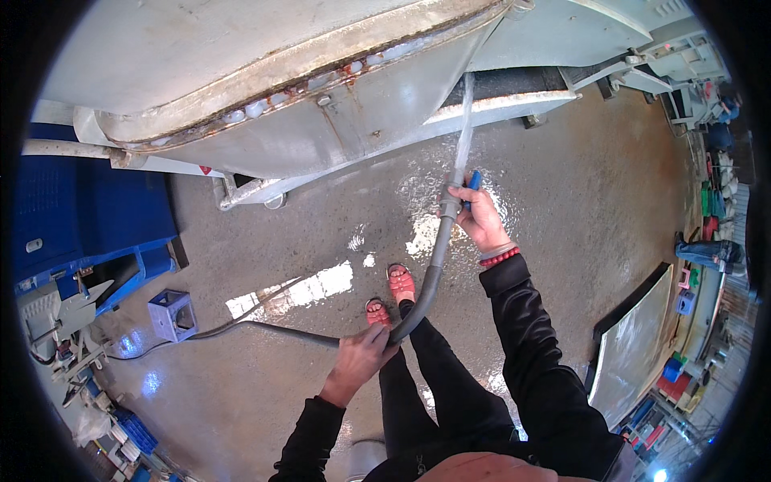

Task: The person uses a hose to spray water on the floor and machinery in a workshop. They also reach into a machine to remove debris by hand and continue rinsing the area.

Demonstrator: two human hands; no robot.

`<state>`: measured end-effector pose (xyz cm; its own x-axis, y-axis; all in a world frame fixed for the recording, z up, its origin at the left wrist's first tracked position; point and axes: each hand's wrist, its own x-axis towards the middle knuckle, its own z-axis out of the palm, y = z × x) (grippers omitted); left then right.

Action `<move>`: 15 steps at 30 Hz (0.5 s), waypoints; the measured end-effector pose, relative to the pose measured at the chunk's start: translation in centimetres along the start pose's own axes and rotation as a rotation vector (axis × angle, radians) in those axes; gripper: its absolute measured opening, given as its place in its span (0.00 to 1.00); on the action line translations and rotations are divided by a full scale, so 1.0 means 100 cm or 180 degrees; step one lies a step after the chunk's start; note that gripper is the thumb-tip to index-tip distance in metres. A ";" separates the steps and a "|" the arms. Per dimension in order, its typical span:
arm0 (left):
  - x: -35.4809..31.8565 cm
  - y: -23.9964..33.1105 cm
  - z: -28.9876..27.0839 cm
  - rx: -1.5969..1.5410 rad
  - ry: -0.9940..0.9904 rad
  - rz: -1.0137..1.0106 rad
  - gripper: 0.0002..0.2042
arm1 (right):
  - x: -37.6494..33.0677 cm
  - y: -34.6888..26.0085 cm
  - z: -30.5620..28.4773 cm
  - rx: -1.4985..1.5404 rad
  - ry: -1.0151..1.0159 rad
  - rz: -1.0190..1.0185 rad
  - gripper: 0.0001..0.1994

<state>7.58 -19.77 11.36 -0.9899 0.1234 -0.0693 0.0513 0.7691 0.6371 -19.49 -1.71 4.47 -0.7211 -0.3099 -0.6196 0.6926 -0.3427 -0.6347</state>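
Observation:
A thick grey hose (430, 285) curves up in front of me and ends in a grey valve fitting (451, 197) with a blue lever (473, 186). Water (466, 120) streams from its end toward the dark opening under a large grey metal machine (377, 120). My right hand (482, 217) is closed round the valve fitting, its fingers by the lever. Lower down, my left hand (361, 357) grips the hose where it bends; the fingertips are partly hidden. From there the hose trails left across the wet floor (281, 217).
A lilac plastic stool (172, 314) stands at the left, beside the trailing hose. Behind it is a blue machine (88, 209). A large flat-topped table or tank (634, 345) is on the right. Farther right, a person in blue trousers (711, 253) stands near shelves and coloured bins.

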 end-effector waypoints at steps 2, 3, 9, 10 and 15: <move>0.003 0.001 0.002 0.0028 -0.0092 0.0065 0.13 | -0.007 -0.004 -0.009 -0.0022 0.0275 0.0048 0.16; 0.005 0.001 0.004 0.0043 -0.0205 0.0021 0.13 | -0.011 -0.007 -0.013 -0.0038 0.0241 -0.0052 0.16; 0.002 0.000 0.017 0.0097 -0.0379 0.0061 0.13 | -0.021 -0.010 -0.017 -0.0167 0.0133 -0.0158 0.18; -0.001 -0.002 0.018 0.0092 -0.0281 0.0084 0.13 | -0.019 -0.005 -0.014 -0.0174 0.0060 -0.0142 0.18; -0.021 -0.009 0.016 0.0124 -0.0605 -0.0045 0.14 | -0.004 0.035 0.010 -0.0043 -0.0007 0.0167 0.22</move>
<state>9.84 -19.71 9.68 -0.9480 0.2257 -0.2243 0.0461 0.7948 0.6051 -16.85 -3.65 2.95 -0.6840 -0.3291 -0.6511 0.7295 -0.3140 -0.6076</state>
